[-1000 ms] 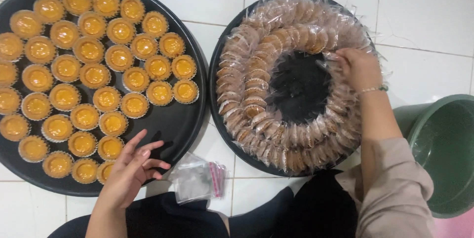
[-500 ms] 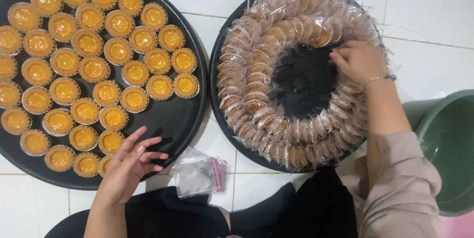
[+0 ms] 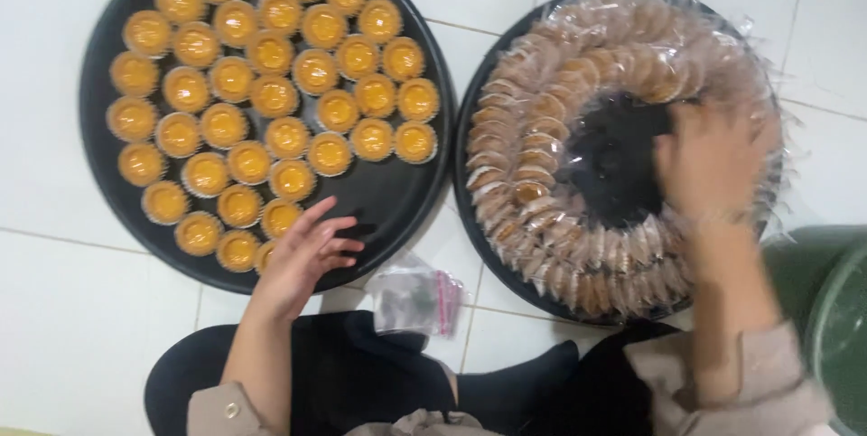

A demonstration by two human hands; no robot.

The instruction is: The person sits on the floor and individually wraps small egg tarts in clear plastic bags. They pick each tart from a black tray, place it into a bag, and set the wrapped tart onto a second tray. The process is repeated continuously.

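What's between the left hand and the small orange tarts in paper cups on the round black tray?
Nothing visible. The left hand rests open on the round black tray's near edge, fingertips beside the closest orange tarts. The small clear plastic bag lies off to the side on the floor.

It looks like a home kitchen floor used for small-batch baking, since two round black trays of orange tarts and plastic-wrapped pastries sit directly on white floor tiles beside a green bucket.

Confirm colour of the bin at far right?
Dark green bin, seen in the head view, beside the right hand.
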